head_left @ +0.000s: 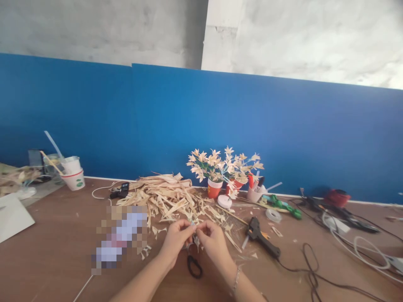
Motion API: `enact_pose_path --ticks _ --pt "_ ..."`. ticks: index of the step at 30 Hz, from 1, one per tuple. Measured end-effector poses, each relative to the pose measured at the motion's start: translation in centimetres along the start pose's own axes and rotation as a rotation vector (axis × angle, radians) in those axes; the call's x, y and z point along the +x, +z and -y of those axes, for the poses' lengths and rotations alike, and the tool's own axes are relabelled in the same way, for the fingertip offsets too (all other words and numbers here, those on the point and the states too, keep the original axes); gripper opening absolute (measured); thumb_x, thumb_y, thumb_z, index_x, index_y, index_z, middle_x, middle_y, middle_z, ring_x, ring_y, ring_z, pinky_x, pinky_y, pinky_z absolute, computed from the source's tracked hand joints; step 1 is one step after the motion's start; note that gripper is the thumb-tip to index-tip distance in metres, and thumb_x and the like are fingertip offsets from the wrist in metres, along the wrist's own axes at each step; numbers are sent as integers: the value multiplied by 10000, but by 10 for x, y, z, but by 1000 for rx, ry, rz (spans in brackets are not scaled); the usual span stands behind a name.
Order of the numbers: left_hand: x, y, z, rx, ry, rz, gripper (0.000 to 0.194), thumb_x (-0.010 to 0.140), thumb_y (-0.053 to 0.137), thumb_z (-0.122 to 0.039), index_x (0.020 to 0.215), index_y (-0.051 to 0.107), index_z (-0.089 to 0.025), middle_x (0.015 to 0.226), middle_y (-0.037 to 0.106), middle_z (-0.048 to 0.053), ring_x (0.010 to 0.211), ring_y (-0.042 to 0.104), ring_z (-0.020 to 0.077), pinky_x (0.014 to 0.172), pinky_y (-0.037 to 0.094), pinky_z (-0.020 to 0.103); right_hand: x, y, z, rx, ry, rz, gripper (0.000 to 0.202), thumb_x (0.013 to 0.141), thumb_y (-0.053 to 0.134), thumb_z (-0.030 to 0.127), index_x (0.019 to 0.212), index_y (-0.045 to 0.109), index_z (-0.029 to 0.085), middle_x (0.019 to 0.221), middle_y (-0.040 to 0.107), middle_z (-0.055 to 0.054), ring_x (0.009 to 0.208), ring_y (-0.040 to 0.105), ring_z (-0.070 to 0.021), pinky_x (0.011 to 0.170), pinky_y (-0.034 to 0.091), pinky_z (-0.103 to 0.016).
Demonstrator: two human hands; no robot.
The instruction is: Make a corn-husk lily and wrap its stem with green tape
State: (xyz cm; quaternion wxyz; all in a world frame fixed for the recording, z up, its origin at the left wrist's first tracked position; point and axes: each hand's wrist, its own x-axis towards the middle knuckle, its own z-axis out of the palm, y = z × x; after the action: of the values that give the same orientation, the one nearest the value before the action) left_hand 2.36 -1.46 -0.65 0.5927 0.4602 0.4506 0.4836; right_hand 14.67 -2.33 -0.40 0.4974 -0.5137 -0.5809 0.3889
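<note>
My left hand [179, 240] and my right hand [213, 240] meet over the near middle of the table, fingertips pinched almost together. Between them is something small and pale, largely covered by the fingers; I cannot make out its kind. Just below the hands lies the black handle of what look like scissors [195, 267], partly hidden. Beyond my fingers spreads a heap of dried, straw-coloured husk strips [170, 195], with small cut pieces [145, 251] scattered at its near side. Pale star-shaped flowers [214, 161] stand in a red paper cup [214, 188] behind the heap.
A black glue gun [262, 238] lies to the right, its cord trailing toward me. Clear tape [273, 215], green wrapped stems [285, 206] and tangled cables [355, 247] lie farther right. On the left are white cups [74, 178] and a blurred-out object [121, 237]. A blue partition [163, 126] rises behind.
</note>
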Motion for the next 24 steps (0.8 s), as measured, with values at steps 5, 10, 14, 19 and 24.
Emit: enact_pose_path --ticks 5,10,14,19,24 --pt "1 -3 1 60 45 -33 232 675 626 -351 616 560 -136 418 454 -59 403 367 66 421 258 188 0 0 1 36 31 40 140 673 581 278 599 555 163 526 561 15 481 484 -114 470 376 -216" --pt "1 -4 0 41 78 29 247 691 627 -349 590 552 -137 421 457 -55 411 368 65 429 263 189 5 -10 0 238 216 263 268 663 633 399 622 554 146 472 487 49 403 400 -64 419 312 -189" --pt "1 -4 -2 -11 69 87 266 698 628 -351 570 541 -134 418 457 -51 408 357 60 426 254 188 7 -16 -3 365 269 343 275 605 707 370 636 566 136 518 521 39 428 419 -54 439 315 -180" --pt "1 -5 -3 -33 28 110 243 690 643 -335 600 566 -124 433 487 -39 409 370 57 419 241 184 5 -14 0 387 256 319 243 612 700 336 619 567 134 500 510 39 442 410 -57 447 312 -183" --pt "2 -7 -4 -41 -12 109 234 677 654 -334 611 582 -122 432 498 -34 404 377 56 411 235 181 5 -12 3 324 242 283 194 612 664 297 595 546 144 470 495 49 427 397 -59 443 311 -189"
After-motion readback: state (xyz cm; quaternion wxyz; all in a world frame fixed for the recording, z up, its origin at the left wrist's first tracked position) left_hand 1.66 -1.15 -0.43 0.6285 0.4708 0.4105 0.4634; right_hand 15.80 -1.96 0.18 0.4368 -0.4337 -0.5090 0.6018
